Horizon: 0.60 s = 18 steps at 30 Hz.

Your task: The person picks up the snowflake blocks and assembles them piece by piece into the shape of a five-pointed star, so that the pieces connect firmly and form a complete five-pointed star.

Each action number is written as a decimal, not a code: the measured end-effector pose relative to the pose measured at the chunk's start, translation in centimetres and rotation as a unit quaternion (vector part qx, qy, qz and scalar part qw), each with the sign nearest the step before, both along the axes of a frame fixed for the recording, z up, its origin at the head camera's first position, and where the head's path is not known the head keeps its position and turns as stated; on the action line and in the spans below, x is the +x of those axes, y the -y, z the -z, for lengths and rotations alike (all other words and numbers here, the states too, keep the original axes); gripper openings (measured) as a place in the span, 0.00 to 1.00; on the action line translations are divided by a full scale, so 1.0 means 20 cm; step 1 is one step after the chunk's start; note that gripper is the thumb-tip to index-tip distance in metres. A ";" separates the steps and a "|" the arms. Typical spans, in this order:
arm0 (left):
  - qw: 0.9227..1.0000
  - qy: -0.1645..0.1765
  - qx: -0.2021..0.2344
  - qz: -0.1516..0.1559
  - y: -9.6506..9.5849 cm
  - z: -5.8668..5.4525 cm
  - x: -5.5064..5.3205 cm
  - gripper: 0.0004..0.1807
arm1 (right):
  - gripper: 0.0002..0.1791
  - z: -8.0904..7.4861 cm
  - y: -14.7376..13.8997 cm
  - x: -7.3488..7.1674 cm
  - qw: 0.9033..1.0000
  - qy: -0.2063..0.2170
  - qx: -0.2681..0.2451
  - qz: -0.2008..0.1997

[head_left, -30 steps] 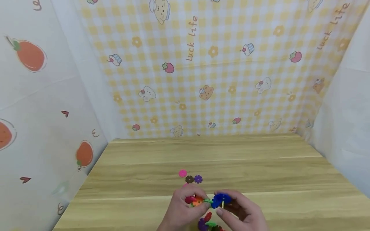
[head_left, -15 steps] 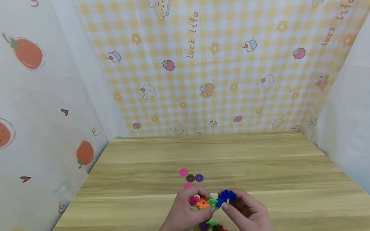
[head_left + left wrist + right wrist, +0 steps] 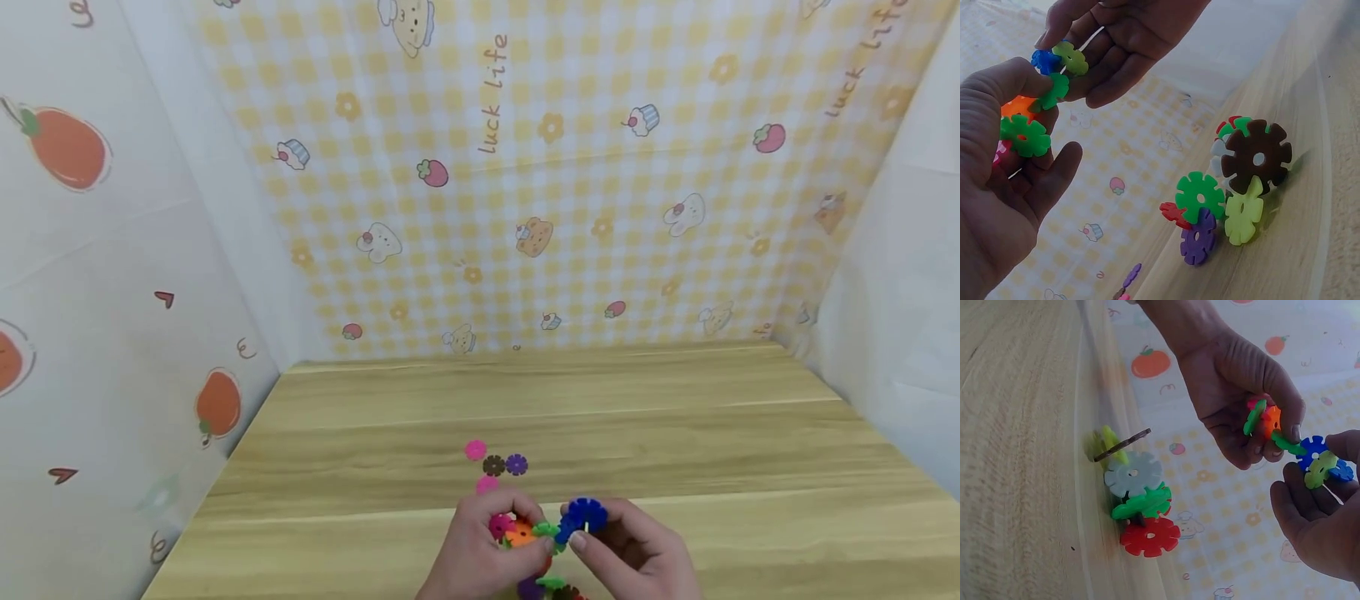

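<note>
Above the table my left hand (image 3: 483, 546) grips a chain of notched plastic snowflake discs: an orange disc (image 3: 522, 533), a pink disc (image 3: 501, 526) and green ones, with a green disc (image 3: 1054, 92) pinched at the thumb. My right hand (image 3: 637, 550) pinches blue discs (image 3: 587, 514) with a yellow-green disc (image 3: 1320, 470) joined to them. The blue discs meet the left hand's green disc; whether the notches are interlocked I cannot tell. Below the hands stands a joined cluster on the table, with a brown disc (image 3: 1257, 157), a purple disc (image 3: 1197, 236) and a grey disc (image 3: 1134, 475).
Loose discs lie beyond the hands: a pink disc (image 3: 476, 450), a brown disc (image 3: 493, 466), a purple disc (image 3: 517, 464) and another pink disc (image 3: 487, 483). The wooden table (image 3: 337, 467) ends at a checked cloth backdrop (image 3: 570, 183), with white cloth on both sides.
Both hands shifted slightly right, then a little back left, as the head view moved. The blue discs turned more face-on to the head camera. Both grips stay the same.
</note>
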State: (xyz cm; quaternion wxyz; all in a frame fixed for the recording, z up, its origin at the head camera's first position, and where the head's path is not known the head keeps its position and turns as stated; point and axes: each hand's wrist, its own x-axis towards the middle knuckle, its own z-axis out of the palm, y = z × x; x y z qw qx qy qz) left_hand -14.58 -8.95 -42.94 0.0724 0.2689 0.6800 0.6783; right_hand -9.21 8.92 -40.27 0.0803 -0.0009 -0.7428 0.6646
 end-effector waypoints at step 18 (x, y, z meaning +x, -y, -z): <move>0.999 0.042 -0.016 -0.018 0.00 0.01 0.00 0.05 | 0.18 0.04 0.00 0.01 0.999 0.016 -0.013 0.035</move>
